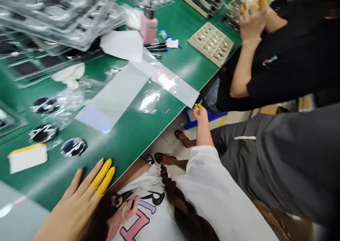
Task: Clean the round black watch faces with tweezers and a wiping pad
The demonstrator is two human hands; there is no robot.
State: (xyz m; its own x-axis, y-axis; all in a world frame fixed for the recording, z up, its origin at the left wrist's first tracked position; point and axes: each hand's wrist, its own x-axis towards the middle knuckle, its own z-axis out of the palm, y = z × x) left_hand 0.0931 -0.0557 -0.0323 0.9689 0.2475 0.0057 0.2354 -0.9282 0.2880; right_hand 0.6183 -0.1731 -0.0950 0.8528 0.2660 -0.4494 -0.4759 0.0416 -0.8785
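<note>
My left hand (82, 195) lies flat on the green table, fingers spread, yellow cots on two of them. It holds nothing. Just beyond it are a glossy dark round disc (73, 147), a second disc (43, 132) and a white pad with a yellow edge (28, 158). At the table's edge, my right hand (200, 113) has its fingers curled, with yellow cots on the tips. They are beside the overhanging end of a translucent film strip (176, 85); whether they pinch it is unclear. Another film strip (117, 96) lies across the table.
Stacked clear trays (61, 18) fill the back left. A pink bottle (148, 28), pens (156, 47) and a white sheet (123, 44) are near the middle. A beige compartment tray (211, 44) sits by a co-worker's arm (245, 64). Below the edge is a blue stool (209, 118).
</note>
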